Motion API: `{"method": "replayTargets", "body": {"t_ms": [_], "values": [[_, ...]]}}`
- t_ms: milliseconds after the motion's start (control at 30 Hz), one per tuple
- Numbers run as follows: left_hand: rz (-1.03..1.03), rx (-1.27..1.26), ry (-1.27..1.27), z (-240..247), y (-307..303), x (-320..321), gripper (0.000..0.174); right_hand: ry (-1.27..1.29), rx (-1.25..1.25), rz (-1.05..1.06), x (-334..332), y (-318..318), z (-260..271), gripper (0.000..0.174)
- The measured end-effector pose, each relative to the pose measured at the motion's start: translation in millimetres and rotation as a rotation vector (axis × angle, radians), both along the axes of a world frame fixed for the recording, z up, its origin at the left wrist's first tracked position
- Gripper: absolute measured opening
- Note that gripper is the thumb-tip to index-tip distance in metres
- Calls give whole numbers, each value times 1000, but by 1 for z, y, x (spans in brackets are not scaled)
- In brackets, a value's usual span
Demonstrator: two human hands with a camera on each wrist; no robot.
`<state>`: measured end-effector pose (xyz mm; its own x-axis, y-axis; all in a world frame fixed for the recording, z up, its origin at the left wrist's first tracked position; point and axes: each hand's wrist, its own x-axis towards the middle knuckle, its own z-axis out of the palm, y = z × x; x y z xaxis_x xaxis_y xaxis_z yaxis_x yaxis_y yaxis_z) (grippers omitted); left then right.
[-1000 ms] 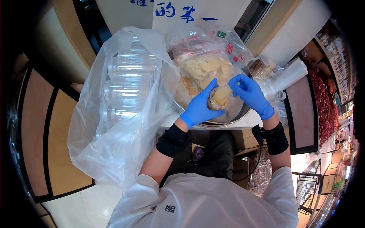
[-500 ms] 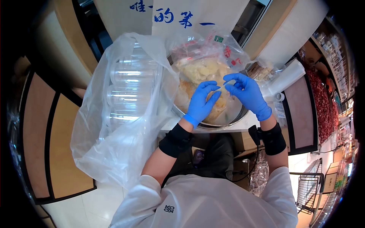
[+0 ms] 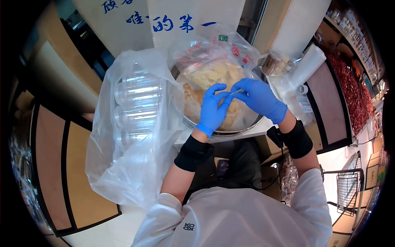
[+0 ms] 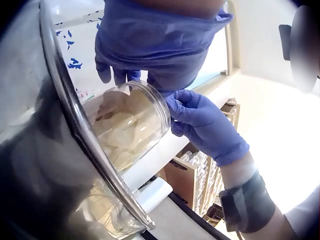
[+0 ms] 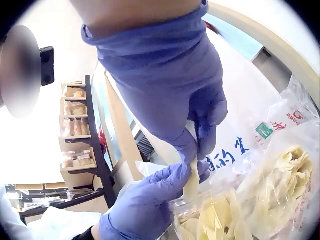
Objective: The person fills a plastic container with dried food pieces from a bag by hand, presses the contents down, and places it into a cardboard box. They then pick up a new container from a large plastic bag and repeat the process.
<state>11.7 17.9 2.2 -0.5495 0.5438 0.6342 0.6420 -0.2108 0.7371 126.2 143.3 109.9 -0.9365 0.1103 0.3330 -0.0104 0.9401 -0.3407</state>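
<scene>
In the right wrist view, my gloved right hand (image 5: 165,85) pinches a pale yellow slice (image 5: 191,184), and my left hand (image 5: 142,205) pinches its edge with thumb and finger. Just below them is a clear jar (image 4: 131,122) with similar slices inside. The head view shows the left hand (image 3: 214,109) and right hand (image 3: 261,99) meeting fingertip to fingertip above a round metal basin (image 3: 242,132). The left hand is off the jar, which it largely hides from the head view. Behind lies a plastic bag of slices (image 3: 214,73).
A large translucent bag (image 3: 103,164) of stacked clear jars (image 3: 138,113) lies left of the basin. To the right are a filled clear container (image 3: 275,62), a plastic roll (image 3: 309,66) and a small round item (image 3: 303,89). A panel with blue writing (image 3: 185,10) stands behind.
My left hand has let go of the jar and risen to the slice in my right hand's fingertips. The head view has shifted, with the bags now lower in it.
</scene>
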Motion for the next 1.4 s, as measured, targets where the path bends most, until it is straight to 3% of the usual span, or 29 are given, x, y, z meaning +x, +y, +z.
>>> {"method": "replayTargets", "body": {"t_ms": [100,333,633,700,833,967,1167,1300,1400], "values": [[-26,31,-56,-3,1,-3,19,152,149,31,0,1,-11,16],[-180,90,-312,-14,1,-5,19,177,147,66,-2,0,-19,14],[-231,141,-366,-8,-3,0,18,324,-53,122,3,-6,-23,15],[-222,166,-371,-9,-1,1,18,185,-290,59,3,-2,-20,16],[-71,67,-179,-4,-3,2,17,61,-340,50,6,2,-4,16],[62,-56,90,0,-4,3,17,-53,-158,69,5,9,1,19],[88,-66,164,7,-7,9,17,-125,78,44,6,9,-3,23],[90,-50,127,3,-5,10,17,-24,163,40,5,9,-15,22],[51,-13,-61,-2,-2,11,19,29,279,31,5,1,-15,21]]}}
